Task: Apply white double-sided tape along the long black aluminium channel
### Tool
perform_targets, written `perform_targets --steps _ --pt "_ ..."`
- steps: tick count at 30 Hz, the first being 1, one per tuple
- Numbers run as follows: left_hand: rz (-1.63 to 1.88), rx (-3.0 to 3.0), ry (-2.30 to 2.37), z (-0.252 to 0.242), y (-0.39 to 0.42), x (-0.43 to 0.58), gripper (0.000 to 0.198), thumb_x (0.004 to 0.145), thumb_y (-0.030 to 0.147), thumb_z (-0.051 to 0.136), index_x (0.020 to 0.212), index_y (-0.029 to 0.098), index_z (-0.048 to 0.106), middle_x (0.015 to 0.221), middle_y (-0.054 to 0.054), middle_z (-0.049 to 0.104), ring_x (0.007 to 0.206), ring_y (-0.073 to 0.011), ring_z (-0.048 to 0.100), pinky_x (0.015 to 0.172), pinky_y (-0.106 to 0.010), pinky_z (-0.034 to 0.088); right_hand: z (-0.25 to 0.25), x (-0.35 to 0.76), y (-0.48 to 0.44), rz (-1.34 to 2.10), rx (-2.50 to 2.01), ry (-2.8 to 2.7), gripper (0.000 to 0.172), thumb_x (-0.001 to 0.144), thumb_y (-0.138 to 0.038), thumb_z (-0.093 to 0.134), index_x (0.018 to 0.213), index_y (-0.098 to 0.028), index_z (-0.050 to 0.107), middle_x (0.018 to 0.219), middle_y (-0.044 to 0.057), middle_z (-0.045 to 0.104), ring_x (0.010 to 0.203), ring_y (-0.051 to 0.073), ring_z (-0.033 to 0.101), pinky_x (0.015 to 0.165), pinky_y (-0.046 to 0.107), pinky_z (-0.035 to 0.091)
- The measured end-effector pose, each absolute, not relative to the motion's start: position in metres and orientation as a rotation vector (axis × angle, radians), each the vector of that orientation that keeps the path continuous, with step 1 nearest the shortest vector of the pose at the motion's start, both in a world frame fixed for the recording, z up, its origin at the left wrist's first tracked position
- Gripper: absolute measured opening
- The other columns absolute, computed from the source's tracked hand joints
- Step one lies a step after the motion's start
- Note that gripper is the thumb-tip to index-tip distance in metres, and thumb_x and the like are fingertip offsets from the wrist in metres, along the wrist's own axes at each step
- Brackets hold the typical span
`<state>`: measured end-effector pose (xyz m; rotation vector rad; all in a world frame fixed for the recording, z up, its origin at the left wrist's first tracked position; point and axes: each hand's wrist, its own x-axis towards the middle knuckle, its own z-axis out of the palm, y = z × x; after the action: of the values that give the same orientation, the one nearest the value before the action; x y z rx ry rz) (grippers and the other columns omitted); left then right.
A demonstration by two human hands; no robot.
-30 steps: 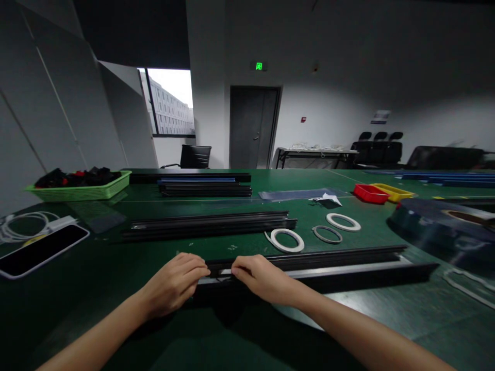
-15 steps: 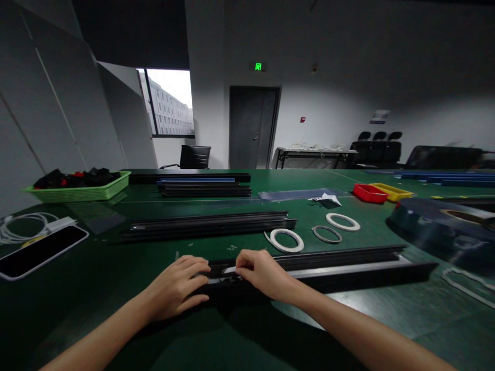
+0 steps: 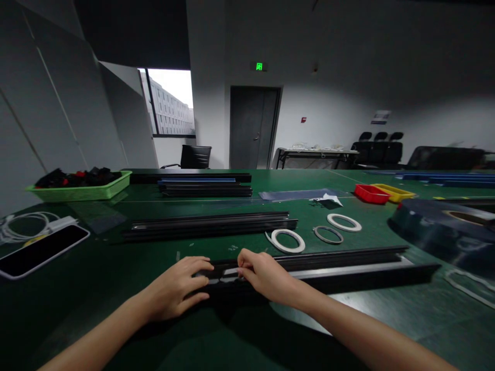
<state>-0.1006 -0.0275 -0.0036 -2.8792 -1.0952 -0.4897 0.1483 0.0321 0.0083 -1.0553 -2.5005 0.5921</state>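
A long black channel profile (image 3: 371, 281) lies across the green table in front of me, with a pale, shiny inner face along its trough. My left hand (image 3: 180, 286) spans the profile's left end, fingers spread over it and the thumb along the near side. Just to the right, my right hand (image 3: 265, 275) has thumb and index finger pinched on a thin whitish strip (image 3: 231, 271) at the trough. Most of the strip is hidden by the fingers. Small clear scraps (image 3: 232, 248) lie behind the profile.
More black profiles (image 3: 209, 226) lie beyond. Behind my right hand are a white tape roll (image 3: 288, 241), a grey ring (image 3: 328, 235) and another white roll (image 3: 344, 222). A phone (image 3: 44, 251) and green basket (image 3: 81, 192) are left; a red tray (image 3: 371, 194) and large film roll (image 3: 425, 232) are right.
My right hand has shifted very slightly up and right, still pinching the strip. My left hand stays on the profile's left end.
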Motion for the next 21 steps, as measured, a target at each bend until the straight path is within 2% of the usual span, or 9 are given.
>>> perform_targets --steps 7,14,21 --pt "-0.505 -2.944 -1.137 -0.002 -0.025 -0.113 0.017 0.083 0.026 0.053 0.097 0.022 0.062 0.125 -0.008 0.050 0.115 -0.0250 0.045 0.097 -0.044 0.038 0.021 0.150 0.029 0.496 -1.119 -2.611 0.012 0.083 -0.024 0.047 0.079 -0.019 0.057 0.071 0.002 0.062 0.063 0.013 0.054 0.053 0.022 0.030" --pt "-0.514 -2.872 -1.187 -0.010 -0.026 -0.112 0.021 0.080 0.025 0.054 0.100 0.022 0.060 0.123 -0.008 0.052 0.116 -0.0266 0.044 0.098 -0.046 0.038 0.015 0.148 0.032 0.614 -1.018 -2.594 0.025 0.084 -0.017 0.039 0.088 -0.019 0.063 0.083 0.004 0.066 0.073 0.014 0.058 0.065 0.023 0.038" --pt "-0.506 -2.838 -1.167 -0.016 -0.023 -0.110 0.017 0.080 0.026 0.054 0.094 0.020 0.061 0.119 -0.008 0.054 0.116 -0.0265 0.044 0.096 -0.045 0.039 0.012 0.149 0.035 0.743 -0.982 -2.528 0.015 0.085 -0.023 0.045 0.082 -0.018 0.058 0.071 0.001 0.064 0.063 0.012 0.056 0.056 0.022 0.035"
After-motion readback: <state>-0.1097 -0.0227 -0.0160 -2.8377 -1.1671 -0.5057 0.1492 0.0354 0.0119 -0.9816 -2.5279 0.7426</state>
